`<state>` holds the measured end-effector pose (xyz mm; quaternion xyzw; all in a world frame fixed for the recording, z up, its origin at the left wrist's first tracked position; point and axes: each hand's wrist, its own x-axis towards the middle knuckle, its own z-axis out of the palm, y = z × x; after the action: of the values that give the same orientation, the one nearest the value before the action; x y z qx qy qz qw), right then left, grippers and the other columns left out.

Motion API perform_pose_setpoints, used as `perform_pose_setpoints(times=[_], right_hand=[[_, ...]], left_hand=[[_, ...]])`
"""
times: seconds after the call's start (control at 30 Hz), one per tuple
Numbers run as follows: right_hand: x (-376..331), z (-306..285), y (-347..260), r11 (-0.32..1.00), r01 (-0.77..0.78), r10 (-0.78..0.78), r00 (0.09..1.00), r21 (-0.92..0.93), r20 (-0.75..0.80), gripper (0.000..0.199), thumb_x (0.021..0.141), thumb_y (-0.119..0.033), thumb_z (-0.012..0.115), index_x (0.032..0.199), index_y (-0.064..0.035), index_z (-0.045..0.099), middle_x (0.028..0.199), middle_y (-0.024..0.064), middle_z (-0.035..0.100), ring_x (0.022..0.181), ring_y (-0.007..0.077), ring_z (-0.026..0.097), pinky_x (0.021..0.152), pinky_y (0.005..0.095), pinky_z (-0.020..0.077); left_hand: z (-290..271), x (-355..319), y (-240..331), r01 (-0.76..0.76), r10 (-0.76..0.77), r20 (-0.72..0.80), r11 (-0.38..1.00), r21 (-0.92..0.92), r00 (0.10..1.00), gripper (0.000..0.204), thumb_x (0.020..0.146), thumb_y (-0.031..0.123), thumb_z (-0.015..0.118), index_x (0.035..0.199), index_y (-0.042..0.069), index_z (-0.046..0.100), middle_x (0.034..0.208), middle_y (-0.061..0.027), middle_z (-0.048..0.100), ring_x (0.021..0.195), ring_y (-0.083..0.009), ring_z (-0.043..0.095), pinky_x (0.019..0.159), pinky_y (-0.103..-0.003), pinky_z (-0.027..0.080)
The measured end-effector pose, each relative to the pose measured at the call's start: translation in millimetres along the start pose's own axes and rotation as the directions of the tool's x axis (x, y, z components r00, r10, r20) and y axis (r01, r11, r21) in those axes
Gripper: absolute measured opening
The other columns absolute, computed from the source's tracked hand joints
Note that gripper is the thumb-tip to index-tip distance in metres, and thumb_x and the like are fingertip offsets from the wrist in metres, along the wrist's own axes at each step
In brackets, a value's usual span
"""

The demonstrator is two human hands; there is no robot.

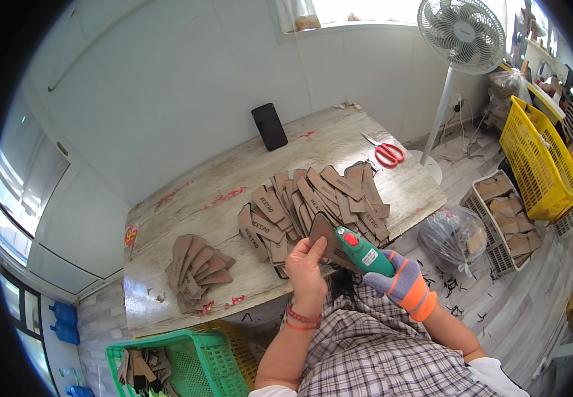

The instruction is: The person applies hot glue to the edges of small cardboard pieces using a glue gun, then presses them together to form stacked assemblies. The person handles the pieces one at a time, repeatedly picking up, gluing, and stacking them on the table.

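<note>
Between its thumb and fingers, my left hand (307, 266) pinches a flat brown piece (323, 233) with a dark edge, held up near the front of the table. A purple and orange work glove covers my right hand (402, 284), which is wrapped round a green handheld power tool (368, 255) with a red switch. The tool's front end meets the brown piece; its tip is hidden behind that piece. Just beyond my hands lies a wide heap of similar brown pieces (313, 198) with dark print. A smaller fanned pile of brown pieces (197, 268) rests to the left.
On the worn table (167, 218) are red-handled scissors (387, 153) and a black phone (270, 127) leaning on the wall. A green crate (194, 360) stands below left. To the right are a fan (461, 36), a yellow crate (541, 162), a plastic bag (455, 238) and dark scraps on the floor.
</note>
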<state>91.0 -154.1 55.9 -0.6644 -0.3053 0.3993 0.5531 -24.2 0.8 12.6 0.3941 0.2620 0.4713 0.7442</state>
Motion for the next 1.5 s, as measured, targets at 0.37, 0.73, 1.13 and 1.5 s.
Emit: perform_pose_setpoints(times=[0.37, 0.73, 1.13, 1.5], right_hand=[[1, -8, 6, 1.000, 0.000, 0.001, 1.000, -0.023, 0.028, 0.052, 0.079, -0.018, 0.079, 0.120, 0.0030, 0.054, 0.082, 0.0038, 0.065, 0.059, 0.0072, 0.058, 0.053, 0.0217, 0.0469], [-1, -11, 6, 0.998, -0.002, 0.006, 0.998, -0.068, 0.058, 0.054, 0.079, -0.018, 0.080, 0.122, 0.0023, 0.054, 0.082, 0.0031, 0.065, 0.061, 0.0073, 0.059, 0.054, 0.0218, 0.0471], [-5, -17, 0, 0.987, 0.018, -0.003, 0.995, -0.162, 0.098, 0.057, 0.076, -0.030, 0.082, 0.120, -0.0017, 0.059, 0.078, 0.0029, 0.067, 0.063, 0.0060, 0.060, 0.060, 0.0216, 0.0492], [-7, -21, -11, 0.967, -0.019, 0.059, 0.987, -0.255, 0.150, 0.055, 0.077, -0.027, 0.081, 0.119, -0.0004, 0.059, 0.081, 0.0033, 0.068, 0.066, 0.0061, 0.061, 0.061, 0.0216, 0.0500]], left_hand=[[-4, -12, 12, 0.021, -0.030, 0.076, 0.993, 0.115, 0.997, 0.007, 0.091, 0.004, 0.061, 0.095, -0.001, 0.065, 0.087, -0.0032, 0.067, 0.076, -0.0082, 0.059, 0.073, -0.022, 0.047], [-16, -3, 37, 0.047, -0.087, 0.191, 0.978, 0.205, 0.978, 0.008, 0.095, 0.007, 0.056, 0.100, 0.001, 0.058, 0.087, -0.0023, 0.064, 0.072, -0.0077, 0.060, 0.065, -0.021, 0.051], [-29, 9, 63, -0.267, 0.107, 0.306, 0.792, 0.550, 0.946, 0.009, 0.086, 0.005, 0.065, 0.086, -0.004, 0.063, 0.084, -0.0019, 0.053, 0.077, -0.0090, 0.050, 0.071, -0.023, 0.041], [-25, 12, 89, -0.312, 0.046, 0.393, 0.694, 0.649, 0.918, 0.009, 0.083, 0.006, 0.068, 0.084, -0.002, 0.064, 0.079, 0.0018, 0.047, 0.071, -0.0069, 0.044, 0.065, -0.022, 0.036]])
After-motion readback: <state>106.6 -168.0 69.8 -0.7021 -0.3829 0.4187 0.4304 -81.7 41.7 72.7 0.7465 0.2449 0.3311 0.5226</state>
